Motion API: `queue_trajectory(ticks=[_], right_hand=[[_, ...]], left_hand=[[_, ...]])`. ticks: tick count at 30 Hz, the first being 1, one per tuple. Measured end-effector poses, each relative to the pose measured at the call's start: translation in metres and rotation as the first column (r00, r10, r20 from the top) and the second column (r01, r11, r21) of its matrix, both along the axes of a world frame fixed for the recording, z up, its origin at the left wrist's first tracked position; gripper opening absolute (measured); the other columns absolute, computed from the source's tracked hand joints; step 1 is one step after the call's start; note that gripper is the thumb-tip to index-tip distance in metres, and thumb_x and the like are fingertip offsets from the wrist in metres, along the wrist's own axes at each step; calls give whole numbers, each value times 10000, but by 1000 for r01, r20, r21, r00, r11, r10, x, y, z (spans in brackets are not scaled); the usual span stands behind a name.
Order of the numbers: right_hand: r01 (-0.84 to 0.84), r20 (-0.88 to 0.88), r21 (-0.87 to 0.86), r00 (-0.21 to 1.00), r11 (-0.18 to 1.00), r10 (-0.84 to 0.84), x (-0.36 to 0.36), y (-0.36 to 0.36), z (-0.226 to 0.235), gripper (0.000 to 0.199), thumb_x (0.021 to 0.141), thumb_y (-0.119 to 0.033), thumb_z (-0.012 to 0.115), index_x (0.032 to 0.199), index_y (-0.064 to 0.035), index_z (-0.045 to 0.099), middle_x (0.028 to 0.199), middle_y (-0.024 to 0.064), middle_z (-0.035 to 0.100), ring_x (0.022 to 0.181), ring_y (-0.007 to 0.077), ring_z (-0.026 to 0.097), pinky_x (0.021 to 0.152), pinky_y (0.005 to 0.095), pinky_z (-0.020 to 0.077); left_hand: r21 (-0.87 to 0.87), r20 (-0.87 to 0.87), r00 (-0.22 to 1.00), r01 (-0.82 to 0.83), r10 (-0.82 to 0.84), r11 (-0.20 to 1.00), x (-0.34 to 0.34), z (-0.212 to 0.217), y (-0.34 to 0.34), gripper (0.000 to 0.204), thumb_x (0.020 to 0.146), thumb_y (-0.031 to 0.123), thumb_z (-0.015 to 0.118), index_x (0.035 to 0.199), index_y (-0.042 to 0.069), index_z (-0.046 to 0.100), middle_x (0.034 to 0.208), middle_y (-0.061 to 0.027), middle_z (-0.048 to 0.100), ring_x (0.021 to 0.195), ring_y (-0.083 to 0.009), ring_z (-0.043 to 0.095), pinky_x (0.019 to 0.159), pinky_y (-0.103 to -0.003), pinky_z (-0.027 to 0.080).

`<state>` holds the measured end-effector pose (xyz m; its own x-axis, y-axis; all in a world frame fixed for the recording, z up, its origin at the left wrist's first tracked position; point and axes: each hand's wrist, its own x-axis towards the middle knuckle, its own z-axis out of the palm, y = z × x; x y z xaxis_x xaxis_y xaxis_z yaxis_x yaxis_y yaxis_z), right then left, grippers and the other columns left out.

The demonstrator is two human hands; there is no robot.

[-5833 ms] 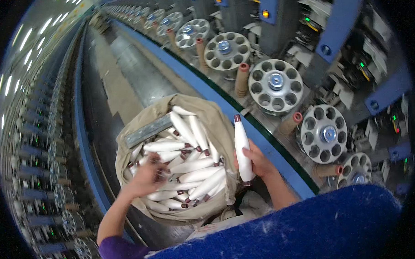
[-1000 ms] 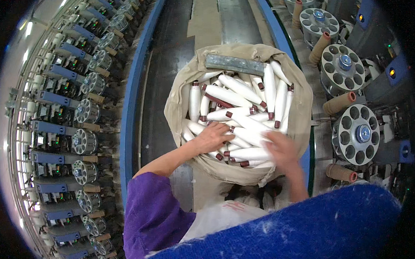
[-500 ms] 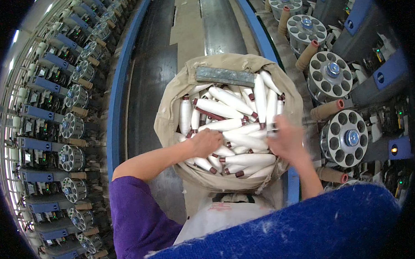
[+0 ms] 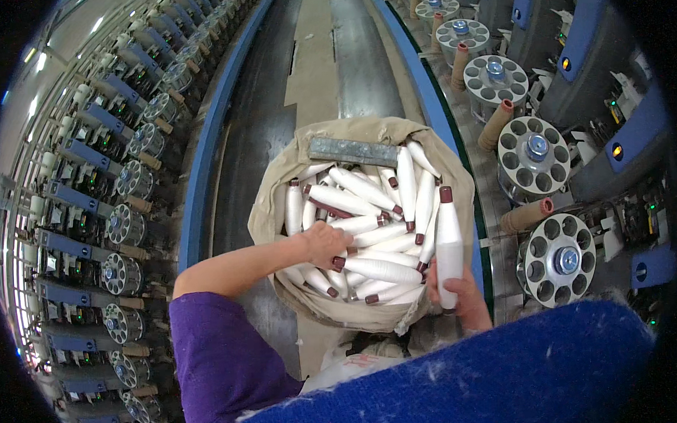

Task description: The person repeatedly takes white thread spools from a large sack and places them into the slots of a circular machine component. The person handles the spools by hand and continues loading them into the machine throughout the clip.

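A beige cloth sack stands open in the aisle, filled with several white yarn bobbins with dark red ends. My left hand reaches into the pile and closes around one bobbin. My right hand grips an upright white bobbin at the sack's right rim, red tip up. A grey flat bar lies across the far side of the sack.
Rows of machine units with grey round perforated discs and brown tubes line the right side. A similar row runs along the left. A dark floor strip runs ahead. Blue fuzzy cloth fills the lower edge.
My right hand has lifted one white bobbin out of the pile and holds it upright at the sack's right rim. My left hand stays in the pile.
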<state>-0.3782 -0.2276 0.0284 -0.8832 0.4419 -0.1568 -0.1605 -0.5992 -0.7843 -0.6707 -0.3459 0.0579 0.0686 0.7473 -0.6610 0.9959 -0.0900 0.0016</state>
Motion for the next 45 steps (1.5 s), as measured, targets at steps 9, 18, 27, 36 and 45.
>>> queue_trajectory(ticks=[9,18,27,36,45], right_hand=[[-260,252,808,964,528,89,-71,21,-28,615,608,-319,676,1092,36,545,1258,158,422,1157,266,428,959,336,356],[-610,592,791,781,-39,-200,-110,-21,-63,564,653,-437,696,1097,-111,577,1246,254,399,1107,396,440,924,519,369],[129,146,257,975,958,-170,-29,69,-54,530,617,-372,690,1032,-81,539,1150,275,489,1005,370,538,854,446,446],[60,-285,7,957,998,-56,25,40,5,505,596,-287,716,1000,-19,574,1046,189,590,944,297,585,800,360,478],[-21,432,817,685,576,-587,197,23,32,614,707,-340,717,1195,-47,486,1056,151,591,969,263,571,821,354,440]], left_hand=[[693,20,969,163,-245,702,-35,-11,83,185,699,133,603,863,64,553,873,-91,530,847,-276,574,605,-359,494],[225,-213,927,354,-309,908,-18,-18,153,197,770,200,567,895,75,653,972,-79,645,872,-223,625,712,-360,494],[-602,710,-704,-590,22,538,-101,80,106,204,858,222,547,1007,87,582,1031,-124,596,1040,-323,556,903,-496,445],[-362,878,-327,25,350,932,51,47,144,238,816,242,639,864,20,572,1292,-126,399,1247,-331,369,969,-481,376],[-498,799,-303,149,519,854,206,-12,163,476,847,208,591,1252,0,454,1313,-101,409,1175,-237,442,967,-383,371]])
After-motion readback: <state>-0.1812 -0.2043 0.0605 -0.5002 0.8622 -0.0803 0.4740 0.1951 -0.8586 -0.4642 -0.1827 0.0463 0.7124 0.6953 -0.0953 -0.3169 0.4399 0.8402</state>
